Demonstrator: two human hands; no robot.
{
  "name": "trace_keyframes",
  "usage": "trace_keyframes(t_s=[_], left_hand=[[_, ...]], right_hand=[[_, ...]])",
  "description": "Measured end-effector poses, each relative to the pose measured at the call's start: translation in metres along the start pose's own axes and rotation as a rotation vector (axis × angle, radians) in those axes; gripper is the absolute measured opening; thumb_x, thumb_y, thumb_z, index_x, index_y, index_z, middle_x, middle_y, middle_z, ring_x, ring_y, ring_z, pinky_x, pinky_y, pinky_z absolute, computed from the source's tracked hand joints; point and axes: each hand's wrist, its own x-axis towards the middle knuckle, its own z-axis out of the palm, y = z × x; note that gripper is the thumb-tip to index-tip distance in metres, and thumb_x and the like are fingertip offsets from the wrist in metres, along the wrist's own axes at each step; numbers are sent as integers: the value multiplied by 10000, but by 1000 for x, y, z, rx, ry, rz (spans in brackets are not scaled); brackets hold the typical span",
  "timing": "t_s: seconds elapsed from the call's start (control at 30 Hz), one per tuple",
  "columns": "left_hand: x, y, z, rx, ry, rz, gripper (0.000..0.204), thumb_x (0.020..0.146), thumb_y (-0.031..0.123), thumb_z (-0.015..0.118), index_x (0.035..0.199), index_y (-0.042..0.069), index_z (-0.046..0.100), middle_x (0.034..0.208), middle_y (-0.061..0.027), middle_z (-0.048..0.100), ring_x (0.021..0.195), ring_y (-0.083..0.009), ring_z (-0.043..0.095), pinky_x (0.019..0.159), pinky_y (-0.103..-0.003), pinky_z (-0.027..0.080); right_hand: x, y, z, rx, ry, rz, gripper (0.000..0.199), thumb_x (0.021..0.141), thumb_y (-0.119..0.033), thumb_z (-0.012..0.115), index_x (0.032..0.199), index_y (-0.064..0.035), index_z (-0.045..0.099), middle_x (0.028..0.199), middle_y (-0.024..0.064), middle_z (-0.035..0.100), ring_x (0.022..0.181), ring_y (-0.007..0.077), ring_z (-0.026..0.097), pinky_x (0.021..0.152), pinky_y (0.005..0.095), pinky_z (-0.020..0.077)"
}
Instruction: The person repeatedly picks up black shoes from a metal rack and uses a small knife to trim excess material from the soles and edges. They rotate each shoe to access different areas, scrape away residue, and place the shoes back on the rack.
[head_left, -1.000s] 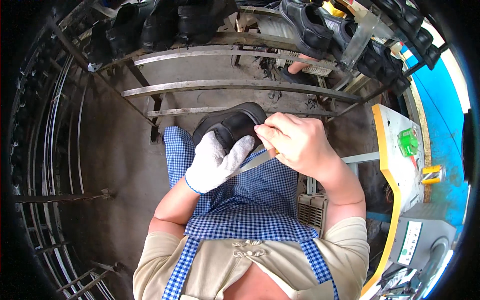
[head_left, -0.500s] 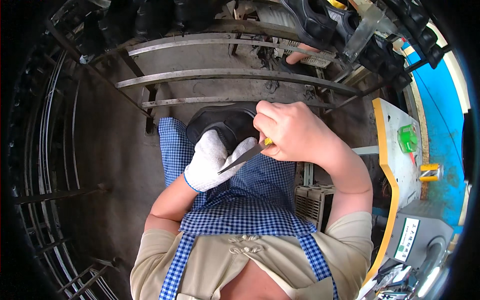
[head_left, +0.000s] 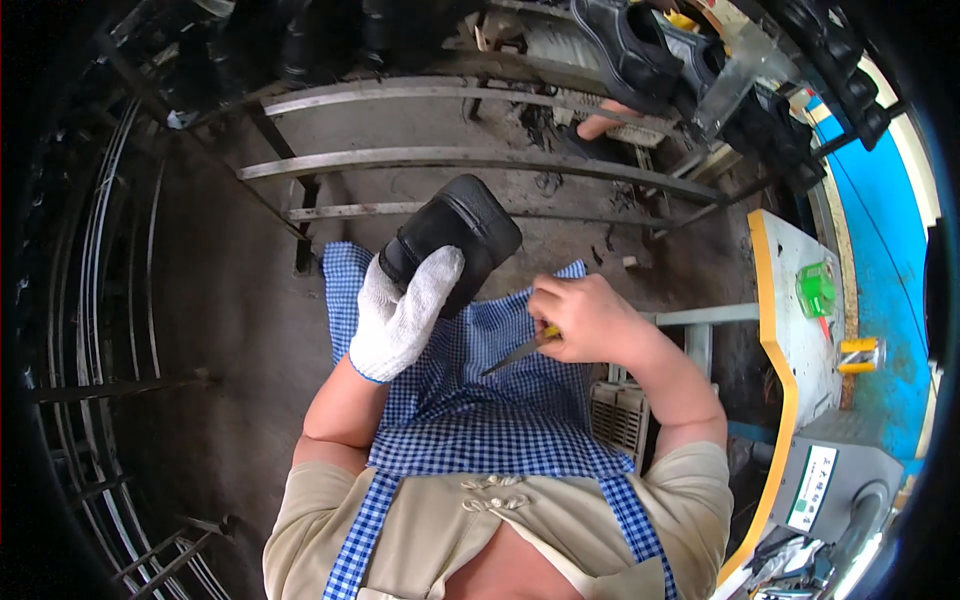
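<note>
My left hand, in a white knit glove with a blue cuff edge, grips a black shoe above my lap. The shoe is tilted up with one end pointing away from me, and the glove hides part of it. In my bare right hand is a knife with a dark blade and a bit of yellow at the handle. Its blade points down and left over my blue checked apron, apart from the shoe.
Ahead stands a metal rack with black shoes on top. Beyond its bars shows another person's lower leg. At right, a yellow-edged table bears a green container; a grey machine and plastic crate stand nearby.
The shoe has been turned and raised in my left hand, its end now tipped up and away. My right hand and the knife have dropped back toward me and away from the shoe.
</note>
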Motion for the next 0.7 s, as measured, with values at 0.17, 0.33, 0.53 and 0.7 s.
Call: trace_keyframes(t_s=[0.17,0.33,0.53,0.7], left_hand=[[15,26,4,-329,88,9,312,967,177,614,1233,13,607,1089,-73,681,953,-157,652,855,-305,529],[37,72,13,-633,61,22,351,967,221,575,1240,1,600,1147,-129,675,1031,-238,656,931,-367,516],[49,162,9,546,-733,329,304,921,300,669,1019,14,702,784,-65,690,695,-167,653,651,-308,530],[34,150,22,1374,-900,1646,208,849,219,615,949,58,703,774,-89,652,673,-239,644,551,-356,512]], right_hand=[[-15,24,79,436,439,314,501,736,-370,845,1000,-52,560,1037,135,661,723,241,688,612,338,555],[21,1,98,215,667,351,1086,620,-504,895,1405,58,398,1141,244,654,923,356,711,760,400,588],[12,-15,-5,440,980,12,1136,588,-302,955,1476,3,316,1038,127,692,808,235,694,669,338,557],[16,-57,-57,-161,888,-173,1042,533,-236,981,1355,30,398,1156,198,602,927,276,672,804,352,547]])
